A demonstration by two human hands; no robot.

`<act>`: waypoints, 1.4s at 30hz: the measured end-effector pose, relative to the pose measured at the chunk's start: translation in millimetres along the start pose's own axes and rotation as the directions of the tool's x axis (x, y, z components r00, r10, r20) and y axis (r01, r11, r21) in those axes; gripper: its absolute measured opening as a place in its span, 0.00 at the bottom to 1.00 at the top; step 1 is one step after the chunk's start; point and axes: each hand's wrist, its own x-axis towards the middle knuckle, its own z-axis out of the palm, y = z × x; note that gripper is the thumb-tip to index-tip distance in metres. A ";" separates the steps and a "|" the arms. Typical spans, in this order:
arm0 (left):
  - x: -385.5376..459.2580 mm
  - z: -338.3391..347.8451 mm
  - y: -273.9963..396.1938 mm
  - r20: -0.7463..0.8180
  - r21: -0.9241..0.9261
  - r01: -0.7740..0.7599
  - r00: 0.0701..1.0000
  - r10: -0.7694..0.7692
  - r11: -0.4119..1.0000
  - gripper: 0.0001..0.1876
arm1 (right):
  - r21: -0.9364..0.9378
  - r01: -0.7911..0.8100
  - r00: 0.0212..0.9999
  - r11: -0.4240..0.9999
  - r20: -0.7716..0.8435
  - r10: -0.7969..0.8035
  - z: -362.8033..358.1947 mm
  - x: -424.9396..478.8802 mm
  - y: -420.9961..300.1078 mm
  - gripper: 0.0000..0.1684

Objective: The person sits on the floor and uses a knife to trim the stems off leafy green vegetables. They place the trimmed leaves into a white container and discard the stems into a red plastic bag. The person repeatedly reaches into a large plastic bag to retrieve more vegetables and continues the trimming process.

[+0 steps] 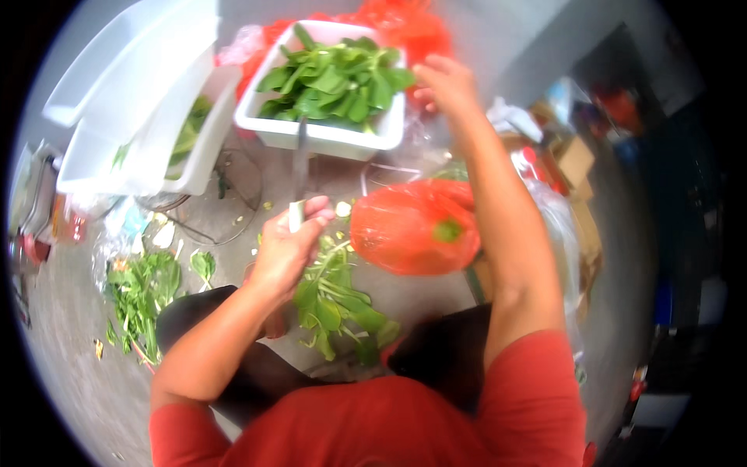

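Observation:
My left hand (289, 245) is closed around the pale handle of a knife (300, 160), whose blade points away from me. Its tip overlaps the near rim of a white plastic tub (327, 143) in the picture. Leafy greens (338, 82) are heaped in that tub. My right hand (446, 84) is at the tub's right side, fingers apart and blurred, with nothing visible in it; whether it touches the leaves I cannot tell. Below my right forearm lies a red plastic bag (408, 227) with something green inside. More loose greens (335, 303) lie on the floor between my knees.
Translucent plastic bins (140, 117) stand at the left on a wire stand (233, 233), one holding greens. A pile of greens (146, 286) lies by my left knee. Red plastic bags (423, 29) are behind the tub. Cardboard boxes (575, 163) and clear plastic bags stand at the right.

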 end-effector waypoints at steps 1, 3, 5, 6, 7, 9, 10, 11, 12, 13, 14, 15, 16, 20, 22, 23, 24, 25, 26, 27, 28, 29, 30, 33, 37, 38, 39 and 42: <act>0.6 1.9 -4.5 0.018 0.025 0.017 1.000 -0.017 1.000 0.16 | 0.089 -0.024 1.000 0.996 -0.018 0.026 -23.1 -11.3 13.7 0.16; 4.9 -3.7 -13.2 0.002 0.008 -0.006 1.000 0.006 1.000 0.14 | 0.146 -0.028 0.999 0.989 0.049 0.021 -76.3 -35.9 34.9 0.13; 3.5 -1.0 -12.9 -0.015 0.060 0.021 1.000 -0.020 0.998 0.12 | 0.173 -0.024 0.999 0.985 0.043 0.017 -145.5 -71.1 65.0 0.12; 2.2 5.4 -12.8 0.004 0.060 0.059 0.998 -0.060 0.996 0.11 | 0.181 -0.031 0.998 0.983 -0.047 0.040 -184.4 -92.9 84.6 0.10; 3.0 12.5 -15.5 0.017 0.059 0.086 0.996 -0.087 0.995 0.10 | 0.213 -0.082 0.983 0.974 -0.145 0.114 -221.1 -118.4 104.6 0.10; 6.7 28.1 -27.0 0.084 0.085 0.113 0.989 -0.120 0.990 0.10 | 0.143 -0.248 0.910 0.958 -0.303 0.281 -283.6 -174.2 144.7 0.11; 7.5 34.8 -30.8 0.106 0.102 0.124 0.985 -0.135 0.987 0.09 | 0.047 -0.390 0.847 0.920 -0.374 0.378 -306.8 -203.2 167.6 0.12; 8.1 42.1 -35.1 0.124 0.133 0.127 0.982 -0.144 0.983 0.09 | -0.026 -0.537 0.767 0.843 -0.432 0.474 -323.1 -228.0 201.5 0.08; 11.1 50.6 -42.6 0.150 0.154 0.135 0.976 -0.158 0.979 0.09 | -0.147 -0.556 0.772 0.818 -0.455 0.444 -338.7 -260.2 247.1 0.05; 12.7 55.6 -46.7 0.153 0.185 0.132 0.975 -0.162 0.974 0.09 | -0.287 -0.579 0.791 0.763 -0.424 0.441 -329.1 -280.2 271.6 0.06; 14.4 60.0 -50.7 0.154 0.202 0.143 0.972 -0.175 0.969 0.10 | -0.425 -0.584 0.807 0.691 -0.393 0.441 -316.2 -296.4 290.3 0.08; 17.6 66.2 -56.2 0.164 0.232 0.142 0.969 -0.182 0.962 0.10 | -0.459 -0.563 0.826 0.688 -0.316 0.466 -307.3 -311.1 314.1 0.10; 20.6 72.2 -61.1 0.173 0.264 0.143 0.966 -0.193 0.954 0.10 | -0.488 -0.541 0.837 0.685 -0.236 0.494 -300.8 -318.9 326.1 0.11; 29.3 91.7 -77.4 0.161 0.388 0.150 0.960 -0.228 0.909 0.10 | -0.690 -0.437 0.777 0.577 0.034 0.629 -308.1 -285.7 291.6 0.12; 36.4 102.0 -88.3 0.202 0.433 0.143 0.947 -0.251 0.890 0.09 | -0.636 -0.503 0.826 0.585 -0.156 0.542 -322.3 -272.8 291.6 0.13; 39.0 108.5 -91.5 0.205 0.457 0.145 0.943 -0.262 0.878 0.09 | -0.606 -0.525 0.837 0.597 -0.242 0.490 -323.2 -266.1 294.1 0.14; 38.8 115.7 -94.0 0.205 0.483 0.144 0.941 -0.271 0.864 0.10 | -0.464 -0.462 0.887 0.755 -0.227 0.403 -310.7 -259.1 292.6 0.14; 38.1 123.2 -97.0 0.202 0.508 0.144 0.939 -0.280 0.849 0.11 | -0.306 -0.368 0.924 0.878 -0.230 0.307 -293.5 -251.0 289.5 0.15; 38.2 129.8 -102.8 0.213 0.486 0.126 0.943 -0.256 0.865 0.11 | -0.214 -0.331 0.941 0.919 -0.146 0.305 -271.9 -243.7 287.0 0.15; 36.4 138.3 -105.4 0.235 0.478 0.129 0.934 -0.268 0.869 0.11 | -0.122 -0.302 0.953 0.946 -0.064 0.296 -260.4 -241.7 283.9 0.15; 34.3 147.3 -107.2 0.256 0.470 0.130 0.927 -0.275 0.873 0.11 | -0.109 -0.396 0.916 0.912 0.019 0.401 -267.0 -237.3 281.6 0.15; 32.9 154.5 -108.4 0.275 0.461 0.131 0.919 -0.282 0.878 0.11 | -0.105 -0.485 0.863 0.868 0.106 0.495 -277.3 -227.8 280.4 0.14; 33.4 160.0 -110.2 0.291 0.472 0.138 0.908 -0.302 0.871 0.11 | -0.108 -0.573 0.791 0.813 0.185 0.582 -289.1 -219.9 283.7 0.13; 34.8 173.7 -118.3 0.316 0.500 0.121 0.896 -0.310 0.858 0.11 | -0.178 -0.573 0.819 0.800 -0.109 0.563 -329.5 -209.7 355.8 0.11; 38.2 179.8 -126.0 0.295 0.526 0.136 0.897 -0.330 0.840 0.11 | -0.587 -0.463 0.883 0.665 -0.241 0.402 -319.1 -186.1 374.0 0.10; 38.3 181.1 -127.2 0.288 0.539 0.133 0.899 -0.330 0.832 0.11 | -0.626 -0.436 0.893 0.646 -0.212 0.398 -308.6 -181.0 374.7 0.09; 38.5 183.3 -128.1 0.288 0.547 0.128 0.899 -0.330 0.827 0.11 | -0.606 -0.504 0.857 0.616 -0.259 0.446 -295.0 -177.9 372.5 0.11; 36.9 187.6 -131.1 0.278 0.560 0.123 0.904 -0.325 0.820 0.10 | -0.517 -0.633 0.773 0.576 -0.379 0.509 -266.6 -174.1 366.1 0.15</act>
